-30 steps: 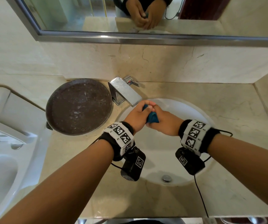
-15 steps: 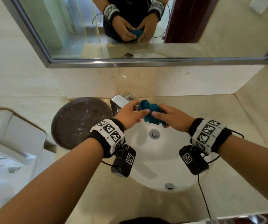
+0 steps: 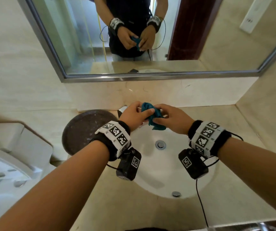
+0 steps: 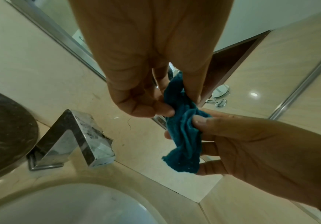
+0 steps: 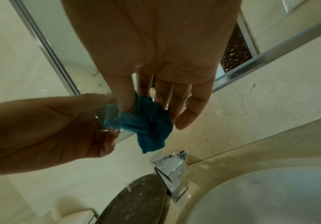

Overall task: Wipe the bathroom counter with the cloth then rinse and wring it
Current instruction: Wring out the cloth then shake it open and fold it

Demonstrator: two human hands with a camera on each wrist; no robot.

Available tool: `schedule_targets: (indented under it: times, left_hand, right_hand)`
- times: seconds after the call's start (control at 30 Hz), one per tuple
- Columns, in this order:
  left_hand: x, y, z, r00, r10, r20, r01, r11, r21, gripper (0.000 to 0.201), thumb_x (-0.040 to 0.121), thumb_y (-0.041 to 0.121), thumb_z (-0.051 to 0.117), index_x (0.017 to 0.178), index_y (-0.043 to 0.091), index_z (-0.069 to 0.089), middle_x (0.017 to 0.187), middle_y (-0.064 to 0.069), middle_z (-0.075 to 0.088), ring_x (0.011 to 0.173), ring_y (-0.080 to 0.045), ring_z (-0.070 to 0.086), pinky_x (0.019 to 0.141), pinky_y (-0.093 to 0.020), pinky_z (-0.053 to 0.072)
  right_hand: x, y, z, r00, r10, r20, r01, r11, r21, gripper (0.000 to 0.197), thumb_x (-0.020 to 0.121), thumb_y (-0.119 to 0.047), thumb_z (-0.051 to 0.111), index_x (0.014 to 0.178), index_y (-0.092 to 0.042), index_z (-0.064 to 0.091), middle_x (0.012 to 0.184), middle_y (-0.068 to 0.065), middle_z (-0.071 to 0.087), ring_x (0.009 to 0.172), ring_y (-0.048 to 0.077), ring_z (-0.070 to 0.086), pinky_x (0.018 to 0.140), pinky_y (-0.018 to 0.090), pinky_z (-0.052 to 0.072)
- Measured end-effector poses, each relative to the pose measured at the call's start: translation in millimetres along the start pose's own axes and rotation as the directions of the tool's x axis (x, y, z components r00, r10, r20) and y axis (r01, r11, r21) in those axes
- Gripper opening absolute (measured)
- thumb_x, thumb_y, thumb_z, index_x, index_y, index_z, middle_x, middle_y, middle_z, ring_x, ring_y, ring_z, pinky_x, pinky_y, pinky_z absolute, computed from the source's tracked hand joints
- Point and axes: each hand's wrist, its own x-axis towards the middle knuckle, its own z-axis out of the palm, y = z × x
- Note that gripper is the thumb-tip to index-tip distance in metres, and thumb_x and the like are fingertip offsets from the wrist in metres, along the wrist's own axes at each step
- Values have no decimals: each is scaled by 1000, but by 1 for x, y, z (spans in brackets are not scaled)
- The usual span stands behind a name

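A small teal cloth is bunched between both hands, held in the air above the back of the white sink basin. My left hand pinches its upper part with thumb and fingertips; in the left wrist view the cloth hangs crumpled below that pinch. My right hand grips the lower part, thumb on top. In the right wrist view the cloth sits under my right fingers. The beige counter surrounds the basin.
A chrome faucet stands at the back of the basin, mostly hidden by my left hand in the head view. A dark round tray lies left of it. A toilet is at far left. A mirror hangs above.
Both hands have lifted the cloth up from under the faucet, away from the basin. The tight squeeze has loosened, and the cloth now hangs partly spread between the hands.
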Motion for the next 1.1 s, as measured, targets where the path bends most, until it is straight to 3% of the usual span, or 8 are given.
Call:
schedule_targets:
  times: [0.07, 0.17, 0.33, 0.53, 0.6, 0.7, 0.9, 1.1]
  left_hand:
    - [-5, 5, 2, 1000, 13, -22, -13, 1000, 6, 14, 87, 24, 64, 88, 20, 51, 81, -5, 60, 65, -13, 59, 62, -26, 48]
    - [-15, 10, 13, 998, -22, -62, 22, 1000, -4, 18, 88, 20, 64, 99, 12, 54, 81, -4, 60, 65, -11, 58, 59, -21, 47]
    - [-28, 19, 45, 991, -90, -101, 92, 996, 10, 19, 88, 15, 63, 103, 9, 54, 86, -6, 62, 72, -14, 60, 63, -21, 49]
    - [-44, 29, 60, 988, -27, -150, 52, 986, 159, 12, 90, 17, 59, 101, 14, 55, 88, -4, 64, 74, -14, 60, 68, -25, 50]
    - [-46, 30, 59, 987, 21, -162, 27, 958, 287, 15, 93, 18, 54, 106, 10, 57, 94, -8, 64, 82, -20, 60, 79, -34, 52]
    - [-46, 34, 51, 985, 75, -155, -3, 907, 420, 16, 94, 18, 51, 104, 8, 58, 98, -10, 64, 88, -23, 58, 85, -36, 49]
    - [-45, 46, 24, 991, 69, -117, 5, 844, 537, 9, 91, 10, 50, 90, 17, 55, 93, -8, 60, 87, -19, 54, 80, -29, 42]
    - [-51, 47, 2, 994, 66, -89, 2, 796, 606, 20, 85, 3, 49, 99, 14, 58, 95, -5, 64, 80, -19, 55, 72, -27, 44]
  right_hand:
    - [-5, -3, -7, 999, -31, 43, 29, 999, 46, 34, 90, -21, 58, 124, -21, 54, 112, 3, 65, 102, 20, 61, 90, 36, 51]
    - [-17, 0, -18, 995, -51, 87, 51, 999, 7, 30, 95, -17, 49, 124, -22, 56, 110, -1, 64, 101, 17, 60, 75, 21, 47]
    - [-34, 19, -33, 996, -84, 40, 88, 991, -99, 33, 96, -17, 46, 126, -22, 59, 119, -2, 64, 104, 12, 57, 87, 19, 42]
    - [-47, 25, -54, 997, -65, -31, 60, 988, -146, 27, 97, -19, 41, 102, -5, 64, 100, 16, 66, 95, 32, 59, 89, 46, 46]
    - [-50, 24, -62, 996, -52, -68, 43, 992, -117, 24, 97, -17, 41, 94, -5, 61, 93, 15, 64, 92, 31, 60, 80, 39, 49]
    - [-54, 15, -78, 998, -38, -47, 32, 992, -121, 25, 97, -15, 40, 101, -5, 62, 92, 8, 63, 88, 23, 63, 63, 21, 45]
    - [-45, -7, -82, 994, -61, -92, 43, 982, -185, 25, 96, -17, 43, 101, -1, 62, 96, 16, 66, 91, 30, 64, 82, 43, 52]
    - [-35, -19, -67, 978, -44, -203, 7, 983, -182, 21, 97, -16, 39, 98, -8, 59, 87, 6, 57, 80, 24, 54, 70, 32, 43]
